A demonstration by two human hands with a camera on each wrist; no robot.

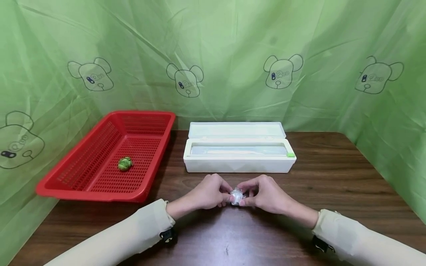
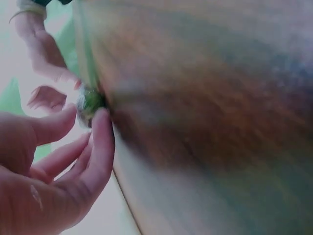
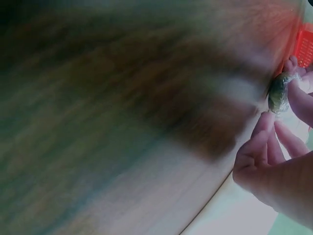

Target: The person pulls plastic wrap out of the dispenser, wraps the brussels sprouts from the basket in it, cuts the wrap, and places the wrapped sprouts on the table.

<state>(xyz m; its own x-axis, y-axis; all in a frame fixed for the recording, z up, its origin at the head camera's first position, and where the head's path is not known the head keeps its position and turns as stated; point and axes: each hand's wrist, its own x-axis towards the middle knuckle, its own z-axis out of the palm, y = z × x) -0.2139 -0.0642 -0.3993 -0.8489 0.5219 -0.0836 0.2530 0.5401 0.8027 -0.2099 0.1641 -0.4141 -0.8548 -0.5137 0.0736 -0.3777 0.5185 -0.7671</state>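
Your sleeves [image 1: 143, 229] point toward the white box [image 1: 237, 165]; before it, left hand [image 1: 211, 192] and right hand [image 1: 267, 194] pinch the wrapped ball [image 1: 236, 197], probably keeping film [image 3: 283, 94] tight

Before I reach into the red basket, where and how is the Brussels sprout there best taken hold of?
Probably pinch the Brussels sprout across its rounded sides, coming from above: it lies alone on the floor of the red basket, whose raised walls would hinder a low approach.
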